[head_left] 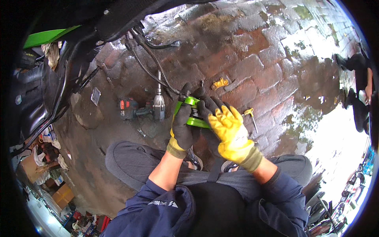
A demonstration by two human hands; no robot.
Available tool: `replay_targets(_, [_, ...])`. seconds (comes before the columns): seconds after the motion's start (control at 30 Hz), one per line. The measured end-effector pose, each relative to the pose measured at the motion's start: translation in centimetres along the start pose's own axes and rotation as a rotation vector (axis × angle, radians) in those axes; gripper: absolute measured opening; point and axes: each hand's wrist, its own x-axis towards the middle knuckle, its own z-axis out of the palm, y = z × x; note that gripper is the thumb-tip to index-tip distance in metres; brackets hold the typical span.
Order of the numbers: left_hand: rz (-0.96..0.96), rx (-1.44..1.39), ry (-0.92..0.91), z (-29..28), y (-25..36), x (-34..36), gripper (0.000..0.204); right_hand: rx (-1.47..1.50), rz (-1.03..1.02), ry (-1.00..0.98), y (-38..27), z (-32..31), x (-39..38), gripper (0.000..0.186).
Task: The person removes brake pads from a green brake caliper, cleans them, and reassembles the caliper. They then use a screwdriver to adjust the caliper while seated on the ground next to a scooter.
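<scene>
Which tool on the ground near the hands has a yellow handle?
The small yellow-handled tool with a thin metal shaft, right of the gloved right hand; the red-and-black power tool with a silver head has a dark handle.

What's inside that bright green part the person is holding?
Inside the green part, a dark piece shows. The left hand hides some of its left side, the right hand some of its right; whatever they cover can't be seen.

Glossy green metal-looking part (pixel 198 123), rough, wet-shiny paving (pixel 221 59), matt cloth trousers (pixel 128 160), ribbed knit glove cuffs (pixel 252 159).
</scene>
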Motion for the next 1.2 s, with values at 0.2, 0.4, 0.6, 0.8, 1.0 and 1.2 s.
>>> replay_targets(0.2, [0.052, 0.131, 0.047, 0.8, 0.3, -0.6, 0.053, 0.094, 0.091, 0.048, 1.9, -1.6, -0.6, 0.065])
replay_targets(0.4, [0.03, 0.089, 0.042, 1.1, 0.1, -0.3, 0.048, 0.15, 0.126, 0.006, 2.4, -0.9, -1.0, 0.063])
replay_targets(0.6, [0.043, 0.093, 0.015, 3.1, 0.4, 0.0, 0.048, 0.394, 0.203, 0.107, 2.1, -1.0, -1.3, 0.062])
replay_targets(0.8, [0.037, 0.066, 0.014, 1.7, -0.5, 0.1, 0.051, 1.202, 0.757, 0.204, 2.4, -1.2, -1.5, 0.057])
replay_targets(1.0, [0.076, 0.117, -0.025, 3.2, -0.5, 0.6, 0.063, 0.856, 0.361, 0.109, 1.4, 0.5, -2.3, 0.059])
replay_targets(1.2, [0.095, 0.098, 0.119, 4.3, -0.6, 0.6, 0.055, 1.296, 0.629, -0.015, 2.4, 2.2, -2.2, 0.069])
